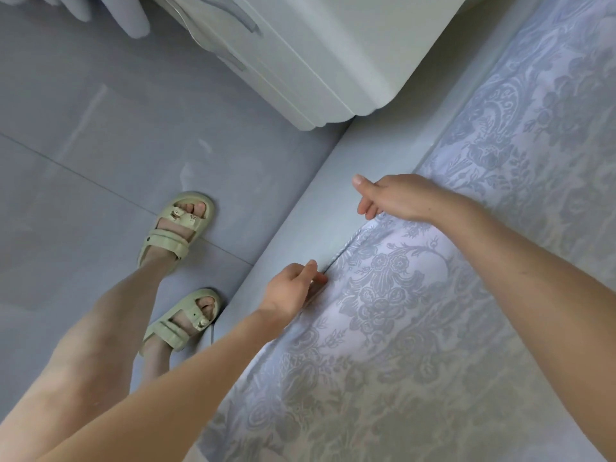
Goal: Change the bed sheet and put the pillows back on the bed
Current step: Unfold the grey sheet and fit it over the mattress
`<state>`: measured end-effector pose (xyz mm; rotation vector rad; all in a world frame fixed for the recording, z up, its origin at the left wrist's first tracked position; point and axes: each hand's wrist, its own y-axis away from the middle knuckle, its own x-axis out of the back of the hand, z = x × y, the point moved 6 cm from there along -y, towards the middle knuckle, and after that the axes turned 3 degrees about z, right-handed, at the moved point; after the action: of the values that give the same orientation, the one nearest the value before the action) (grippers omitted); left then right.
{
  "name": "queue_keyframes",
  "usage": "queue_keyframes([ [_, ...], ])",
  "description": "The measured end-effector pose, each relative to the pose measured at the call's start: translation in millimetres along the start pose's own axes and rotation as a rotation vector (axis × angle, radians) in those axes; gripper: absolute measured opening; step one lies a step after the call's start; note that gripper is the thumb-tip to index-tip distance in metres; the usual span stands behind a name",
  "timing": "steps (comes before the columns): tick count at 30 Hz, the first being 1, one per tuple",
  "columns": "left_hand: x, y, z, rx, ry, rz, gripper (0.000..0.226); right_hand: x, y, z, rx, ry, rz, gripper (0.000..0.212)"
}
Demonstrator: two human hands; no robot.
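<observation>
A pale sheet with a blue-grey floral pattern (pixel 416 311) covers the bed from the lower middle to the upper right. Its edge runs along the plain side of the bed (pixel 300 228). My left hand (pixel 293 288) pinches that edge low down, fingers curled on the cloth. Further up the same edge, my right hand (pixel 390 198) has its fingers curled under the sheet and its thumb sticking out. No pillows are in view.
A white bedside cabinet (pixel 316 61) stands against the bed's side at the top. The grey tiled floor (pixel 100 145) lies to the left, where my feet in pale green sandals (pixel 180 228) stand close to the bed. Folds of grey cloth (pixel 110 11) hang at the top left.
</observation>
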<state>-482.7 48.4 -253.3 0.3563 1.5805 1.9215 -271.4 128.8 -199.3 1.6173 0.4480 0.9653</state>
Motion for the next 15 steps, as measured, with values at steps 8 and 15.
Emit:
queue_keyframes([
  [8, -7.9, 16.1, -5.5, -0.06, 0.104, -0.057, 0.034, -9.8, 3.4, -7.9, -0.022, 0.363, -0.098, 0.069],
  [15, -17.6, 21.7, -20.3, 0.011, 0.139, -0.197, 0.033, -10.6, 12.9, 0.1, 0.002, 0.257, -0.096, 0.072],
])
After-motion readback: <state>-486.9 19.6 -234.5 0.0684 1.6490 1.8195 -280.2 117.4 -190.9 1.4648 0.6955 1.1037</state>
